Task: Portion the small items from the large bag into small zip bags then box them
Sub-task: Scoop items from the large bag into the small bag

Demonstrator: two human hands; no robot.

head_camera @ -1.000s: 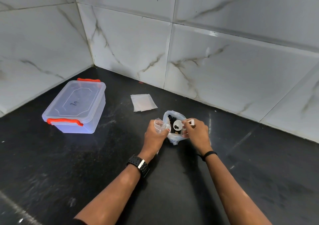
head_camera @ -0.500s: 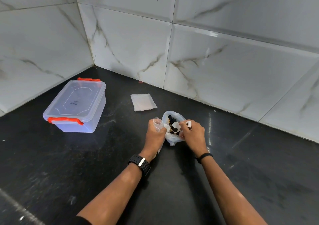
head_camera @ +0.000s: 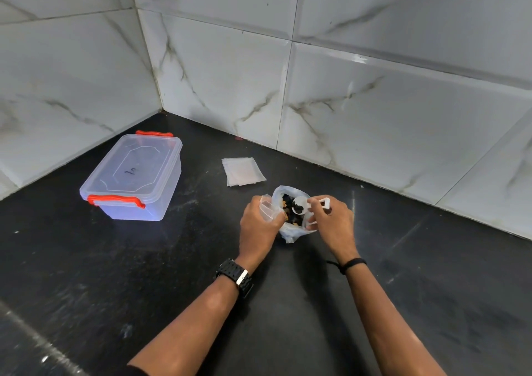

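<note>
A black stone countertop (head_camera: 144, 274) fills the lower frame, speckled with pale scuffs toward the lower left. White marble-patterned wall tiles (head_camera: 374, 102) with grey veins cover the upper frame, meeting in a corner at upper left of centre.

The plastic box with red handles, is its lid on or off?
On. The clear lid lies flat on the plastic box, with a red handle at each end.
</note>
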